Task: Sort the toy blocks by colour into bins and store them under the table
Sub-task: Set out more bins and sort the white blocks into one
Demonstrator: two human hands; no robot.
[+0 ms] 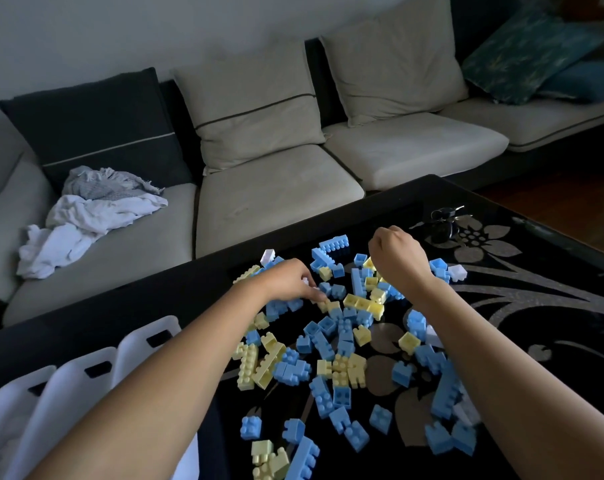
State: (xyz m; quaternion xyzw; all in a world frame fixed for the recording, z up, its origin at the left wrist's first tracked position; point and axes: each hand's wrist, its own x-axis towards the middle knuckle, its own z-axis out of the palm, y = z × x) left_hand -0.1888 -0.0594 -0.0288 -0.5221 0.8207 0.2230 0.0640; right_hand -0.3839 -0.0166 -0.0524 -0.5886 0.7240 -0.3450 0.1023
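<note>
Head view: three white bins are set beside the blocks. One white block is pinched by the left hand; the right hand is curled, contents indiscernible.

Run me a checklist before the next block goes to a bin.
1. Left hand holds a block: ok, its fingers pinch a white block in the pile.
2. Right hand load: cannot tell, it is curled with its back to the camera.
3. White bins near: ok, three stand beside the left forearm.
4. Bin contents by colour: cannot tell, insides hidden.
5. Pile sorted: not ok, blue blocks and yellow blocks lie mixed on the table.
6. Keys clear of the pile: ok, apart at the far side.
</note>
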